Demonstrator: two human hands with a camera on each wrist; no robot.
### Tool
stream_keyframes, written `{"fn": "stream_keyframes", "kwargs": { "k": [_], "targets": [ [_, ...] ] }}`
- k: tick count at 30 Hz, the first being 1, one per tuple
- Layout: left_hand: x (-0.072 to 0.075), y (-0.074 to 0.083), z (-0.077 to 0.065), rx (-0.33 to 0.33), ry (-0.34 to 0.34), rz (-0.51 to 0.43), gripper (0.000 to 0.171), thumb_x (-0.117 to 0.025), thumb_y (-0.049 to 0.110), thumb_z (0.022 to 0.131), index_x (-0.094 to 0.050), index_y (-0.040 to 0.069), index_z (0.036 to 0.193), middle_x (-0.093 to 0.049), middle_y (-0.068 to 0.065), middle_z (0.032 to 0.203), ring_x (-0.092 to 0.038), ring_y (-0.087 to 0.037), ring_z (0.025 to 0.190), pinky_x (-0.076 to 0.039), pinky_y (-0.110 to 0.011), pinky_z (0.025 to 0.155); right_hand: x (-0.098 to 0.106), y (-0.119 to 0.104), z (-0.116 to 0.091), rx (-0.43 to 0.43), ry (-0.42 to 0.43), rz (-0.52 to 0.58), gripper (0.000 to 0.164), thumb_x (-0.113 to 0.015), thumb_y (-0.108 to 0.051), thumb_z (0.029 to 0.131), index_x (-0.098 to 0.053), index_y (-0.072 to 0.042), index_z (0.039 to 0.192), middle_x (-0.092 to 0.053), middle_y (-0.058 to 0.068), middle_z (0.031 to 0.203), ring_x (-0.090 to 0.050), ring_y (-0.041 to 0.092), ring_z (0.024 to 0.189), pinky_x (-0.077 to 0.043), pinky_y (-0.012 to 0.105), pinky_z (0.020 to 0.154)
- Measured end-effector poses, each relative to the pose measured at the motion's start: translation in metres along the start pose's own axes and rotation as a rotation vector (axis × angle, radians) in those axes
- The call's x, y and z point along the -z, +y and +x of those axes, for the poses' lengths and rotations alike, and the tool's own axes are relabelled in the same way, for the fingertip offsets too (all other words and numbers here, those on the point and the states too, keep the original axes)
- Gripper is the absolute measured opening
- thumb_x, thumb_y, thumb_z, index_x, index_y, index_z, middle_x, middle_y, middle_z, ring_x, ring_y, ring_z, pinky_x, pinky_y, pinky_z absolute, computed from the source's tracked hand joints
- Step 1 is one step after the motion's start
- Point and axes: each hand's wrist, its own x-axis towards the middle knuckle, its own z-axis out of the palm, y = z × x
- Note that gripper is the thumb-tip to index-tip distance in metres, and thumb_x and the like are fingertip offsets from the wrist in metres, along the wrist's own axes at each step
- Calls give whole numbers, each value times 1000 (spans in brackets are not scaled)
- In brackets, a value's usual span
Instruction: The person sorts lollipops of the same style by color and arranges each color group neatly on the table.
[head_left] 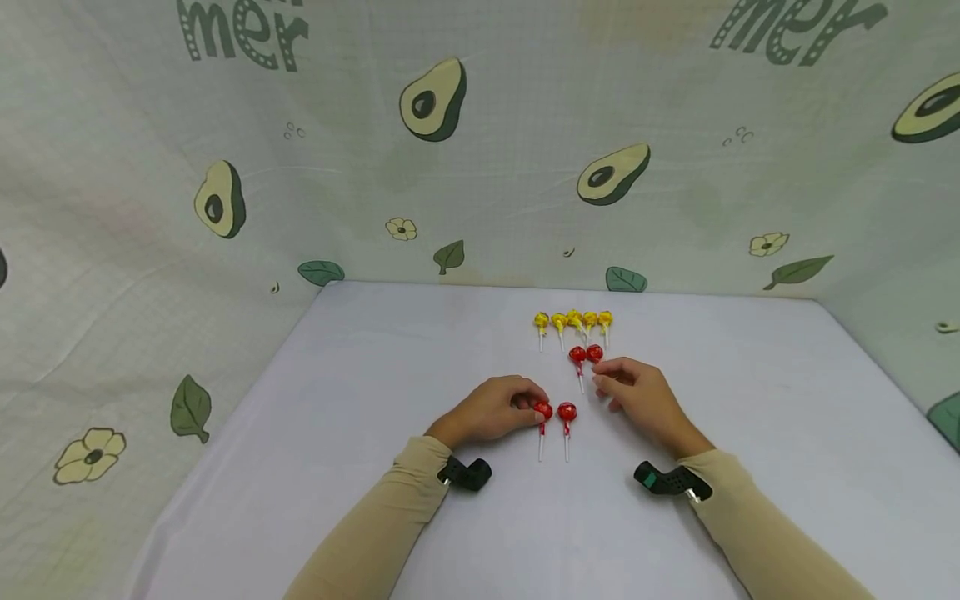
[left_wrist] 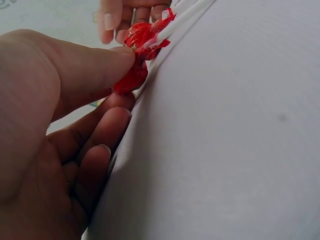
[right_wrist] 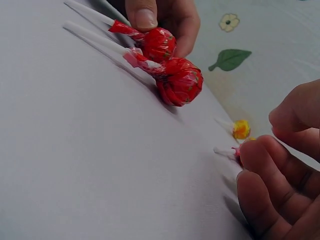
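Note:
My left hand (head_left: 498, 408) pinches the head of a red-wrapped lollipop (head_left: 543, 411) between thumb and finger; its white stick points toward me. Just right of it, a second red lollipop (head_left: 567, 412) lies side by side with it on the table. Farther back, my right hand (head_left: 637, 392) is at another red lollipop (head_left: 595, 353), fingertips right at the wrapper below its head. That lollipop's stick is hidden by the hand, and I cannot tell whether the fingers hold it. Directly left of it lies one more red lollipop (head_left: 577, 355), partly behind the fingers in the right wrist view.
A row of several yellow lollipops (head_left: 559, 321) lies behind the red ones, sticks toward me. Everything rests on a white-covered table (head_left: 390, 350). A cloth backdrop (head_left: 510, 192) printed with avocados and leaves hangs behind it. Each wrist wears a black strap (head_left: 465, 474).

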Motion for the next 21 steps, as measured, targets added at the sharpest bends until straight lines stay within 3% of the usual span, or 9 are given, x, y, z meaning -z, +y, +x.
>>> {"fn": "stream_keyframes", "kwargs": {
  "k": [12, 21],
  "targets": [
    [0, 0, -1, 28, 9, -14, 18, -72, 26, 94, -70, 25, 112, -62, 13, 93, -57, -6, 86, -48, -25, 78, -18, 2, -9, 91, -35, -39, 24, -67, -18, 97, -67, -3, 116, -69, 10, 98, -64, 25, 86, -55, 31, 67],
    [1, -1, -1, 18, 19, -30, 18, -72, 28, 95, -70, 24, 113, -63, 12, 93, -57, -6, 86, -48, -25, 77, -25, -1, -11, 113, -13, -86, 22, -68, -18, 96, -69, -5, 113, -69, 6, 92, -64, 23, 83, -52, 29, 65]
  ]
}}
